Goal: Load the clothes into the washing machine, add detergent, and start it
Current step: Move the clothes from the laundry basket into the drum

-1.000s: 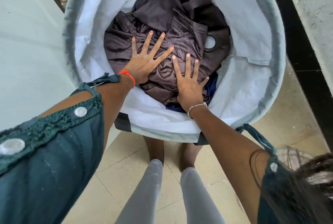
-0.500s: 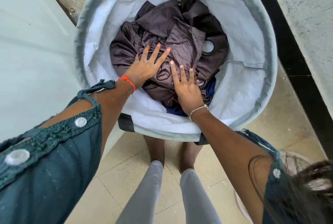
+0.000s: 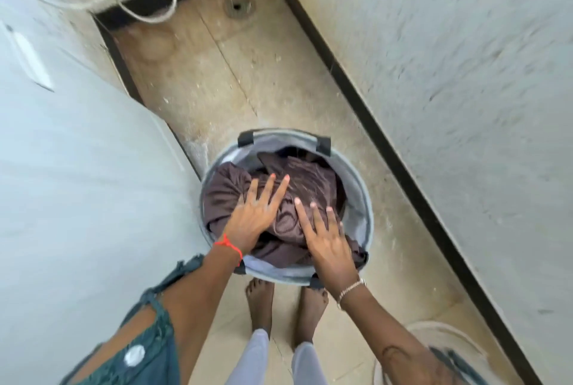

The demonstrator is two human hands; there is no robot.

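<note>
A narrow strip of beige tiled floor (image 3: 235, 81) runs between a white machine (image 3: 77, 186) on the left and a pale wall (image 3: 465, 74) on the right, with a drain (image 3: 239, 6) at the far end. A round grey basket (image 3: 367, 198) stands on the floor just ahead of 2 bare feet. Dark brown clothes (image 3: 223, 195) fill it. The left hand (image 3: 254, 217) and right hand (image 3: 328, 239) both lie over the clothes, flat, fingers spread, clasping nothing. The frame is motion-blurred.
</note>
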